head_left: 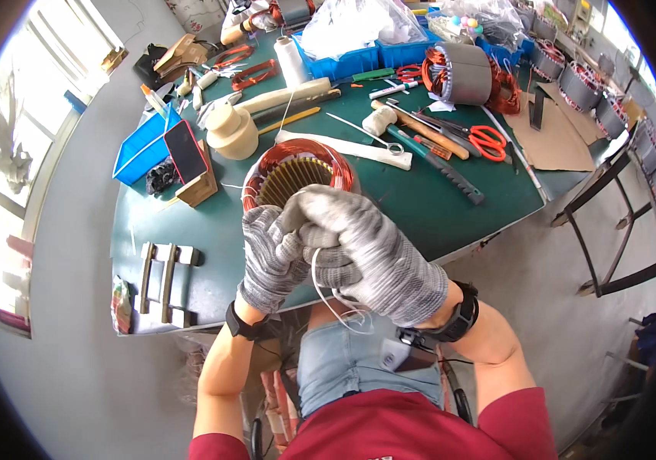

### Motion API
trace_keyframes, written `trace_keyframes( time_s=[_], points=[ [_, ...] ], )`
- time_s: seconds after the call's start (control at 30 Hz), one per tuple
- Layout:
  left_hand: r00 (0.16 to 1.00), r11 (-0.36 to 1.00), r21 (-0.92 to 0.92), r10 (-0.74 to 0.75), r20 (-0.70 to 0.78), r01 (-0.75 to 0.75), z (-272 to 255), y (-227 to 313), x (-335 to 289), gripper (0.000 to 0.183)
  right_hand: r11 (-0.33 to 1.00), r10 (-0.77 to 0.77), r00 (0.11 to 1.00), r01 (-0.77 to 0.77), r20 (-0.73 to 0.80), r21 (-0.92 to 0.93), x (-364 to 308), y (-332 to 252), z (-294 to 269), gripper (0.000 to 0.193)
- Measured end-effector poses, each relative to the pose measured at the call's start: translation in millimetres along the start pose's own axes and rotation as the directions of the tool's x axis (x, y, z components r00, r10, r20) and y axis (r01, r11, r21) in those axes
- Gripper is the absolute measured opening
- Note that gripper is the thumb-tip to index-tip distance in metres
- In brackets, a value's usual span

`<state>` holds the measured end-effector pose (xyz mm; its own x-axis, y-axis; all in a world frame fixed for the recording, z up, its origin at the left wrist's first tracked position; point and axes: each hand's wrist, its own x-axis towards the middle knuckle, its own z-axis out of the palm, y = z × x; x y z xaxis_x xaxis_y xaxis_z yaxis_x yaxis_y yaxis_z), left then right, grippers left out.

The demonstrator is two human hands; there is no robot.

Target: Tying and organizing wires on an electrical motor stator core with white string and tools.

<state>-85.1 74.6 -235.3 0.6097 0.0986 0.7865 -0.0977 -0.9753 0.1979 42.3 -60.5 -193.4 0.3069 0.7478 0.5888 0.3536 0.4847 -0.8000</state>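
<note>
A motor stator [349,178] with red-brown copper windings [316,149] around its slotted bore stands on the bench in front of me. Both my hands wear grey knit gloves and meet at the stator's near rim. My left hand [270,249] is closed, its fingertips bunched against my right hand; what they pinch is hidden. With fingers curled, my right hand [366,253] grips a white cord [316,277], which hangs in a loop toward my lap. More thin cord shows at the windings' left side. My hands cover the near part of the windings.
Left of the stator are a cream spool [232,134], a phone [185,151] on a wooden stand and a blue bin [140,153]. Scissors [487,141], a mallet [380,121] and other tools lie right. Another stator [466,73] stands behind. A metal frame [165,280] sits front left.
</note>
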Motion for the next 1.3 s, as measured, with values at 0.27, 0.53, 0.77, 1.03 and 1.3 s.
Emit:
trace_keyframes(
  time_s=[0.27, 0.53, 0.77, 1.03, 1.3],
  points=[
    [0.988, 0.985, -0.166, 0.074, 0.138, -0.05, -11.0, -9.5, 16.4, 0.025, 0.523, 0.445, 0.84, -0.525, 0.31, 0.672, 12.9, 25.7, -30.7, 0.025],
    [0.959, 0.986, -0.01, -0.16, 0.233, 0.166, -19.4, 1.9, 31.1, 0.027, 0.673, -0.085, 0.966, -0.126, -0.245, -0.729, -17.4, 31.8, -52.1, 0.035],
    [0.949, 0.991, 0.134, -0.055, 0.31, 0.014, -26.3, -4.9, 36.0, 0.031, 0.947, 0.077, 0.978, -0.132, -0.192, -0.292, -57.8, 14.5, -19.5, 0.022],
    [0.86, 0.974, 0.061, -0.221, 0.46, 0.218, -25.6, 2.1, 44.0, 0.038, 0.741, -0.271, 0.943, 0.074, -0.195, -0.668, -40.6, 42.4, 10.8, 0.038],
    [0.849, 0.971, 0.128, -0.238, 0.471, 0.202, -24.4, 2.8, 44.8, 0.034, 0.821, -0.271, 0.907, 0.043, -0.322, -0.569, -52.3, 29.2, 9.9, 0.031]
  ],
)
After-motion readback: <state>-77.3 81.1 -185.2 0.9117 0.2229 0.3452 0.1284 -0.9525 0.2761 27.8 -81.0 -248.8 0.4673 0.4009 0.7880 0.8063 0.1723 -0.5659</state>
